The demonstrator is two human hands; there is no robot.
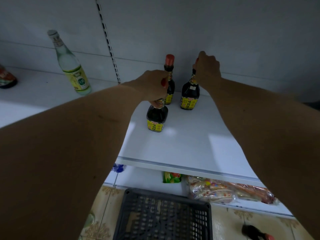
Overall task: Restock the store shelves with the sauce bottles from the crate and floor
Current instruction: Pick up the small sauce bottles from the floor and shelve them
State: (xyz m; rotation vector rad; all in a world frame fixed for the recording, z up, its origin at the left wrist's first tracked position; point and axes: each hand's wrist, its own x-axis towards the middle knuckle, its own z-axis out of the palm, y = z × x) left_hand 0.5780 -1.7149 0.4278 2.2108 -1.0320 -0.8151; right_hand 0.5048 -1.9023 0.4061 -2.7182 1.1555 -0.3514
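Observation:
Three dark sauce bottles with yellow labels stand on the white shelf point(190, 146). My left hand point(152, 85) grips the neck of the front bottle point(156, 118), which stands nearest the shelf's edge. My right hand point(207, 66) grips the neck of the right rear bottle point(190, 96), covering its cap. Between them, further back, a third bottle point(169, 78) with a red cap stands free. On the floor at the lower right lies another dark bottle point(254, 232). The black plastic crate point(164, 215) sits below the shelf.
A pale green bottle point(72, 66) stands on the adjoining shelf to the left, with a dark red-labelled bottle point(7, 78) at the far left edge. Packaged snacks point(225, 189) and a green packet point(172, 177) lie on the lower shelf. A slotted upright point(109, 40) divides the back panels.

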